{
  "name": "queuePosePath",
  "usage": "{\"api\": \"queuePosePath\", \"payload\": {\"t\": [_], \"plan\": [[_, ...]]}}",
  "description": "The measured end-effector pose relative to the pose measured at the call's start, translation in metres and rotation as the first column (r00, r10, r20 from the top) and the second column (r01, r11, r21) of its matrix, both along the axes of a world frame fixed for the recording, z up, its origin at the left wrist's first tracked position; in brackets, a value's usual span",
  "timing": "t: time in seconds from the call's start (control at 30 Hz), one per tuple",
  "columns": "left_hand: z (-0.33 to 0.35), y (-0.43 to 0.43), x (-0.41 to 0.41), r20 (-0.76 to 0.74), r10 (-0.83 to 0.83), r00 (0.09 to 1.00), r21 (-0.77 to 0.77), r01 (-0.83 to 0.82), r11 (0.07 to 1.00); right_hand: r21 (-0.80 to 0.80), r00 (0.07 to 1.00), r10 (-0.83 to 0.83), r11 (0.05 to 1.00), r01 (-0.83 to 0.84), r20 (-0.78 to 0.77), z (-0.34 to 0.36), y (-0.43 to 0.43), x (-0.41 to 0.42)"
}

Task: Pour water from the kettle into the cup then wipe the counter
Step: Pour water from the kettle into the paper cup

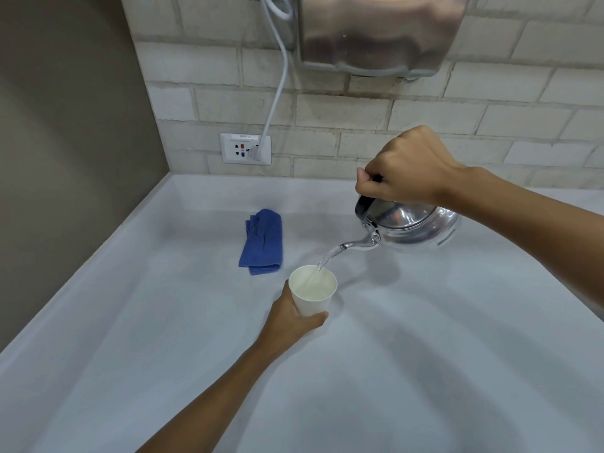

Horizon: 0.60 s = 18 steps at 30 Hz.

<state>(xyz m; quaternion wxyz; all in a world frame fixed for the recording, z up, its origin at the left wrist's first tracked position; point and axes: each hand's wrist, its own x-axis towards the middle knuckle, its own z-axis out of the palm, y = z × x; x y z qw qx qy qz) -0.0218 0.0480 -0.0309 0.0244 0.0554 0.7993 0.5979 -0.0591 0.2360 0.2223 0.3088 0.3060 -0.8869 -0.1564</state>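
A shiny metal kettle (411, 225) hangs tilted to the left above the white counter (425, 354), its handle gripped from above by my right hand (405, 171). A clear stream of water runs from the spout into a white paper cup (313, 291). The cup stands on the counter, and my left hand (291, 317) is wrapped around its lower left side. A folded blue cloth (263, 241) lies flat on the counter behind and to the left of the cup.
A brick-tiled wall runs along the back, with a wall socket (245, 148) and a white cable (277, 89) plugged into it. A metal hand dryer (379, 31) hangs above the kettle. A brown side wall (65, 125) closes the left.
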Motion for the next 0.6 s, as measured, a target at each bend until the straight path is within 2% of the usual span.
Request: {"api": "queuePosePath", "payload": {"t": [0.6], "plan": [[0.0016, -0.0001, 0.0011, -0.002, -0.007, 1.000, 0.020, 0.007, 1.000, 0.005, 0.999, 0.021, 1.000, -0.021, -0.042, 0.0037, 0.0010, 0.0000]]}}
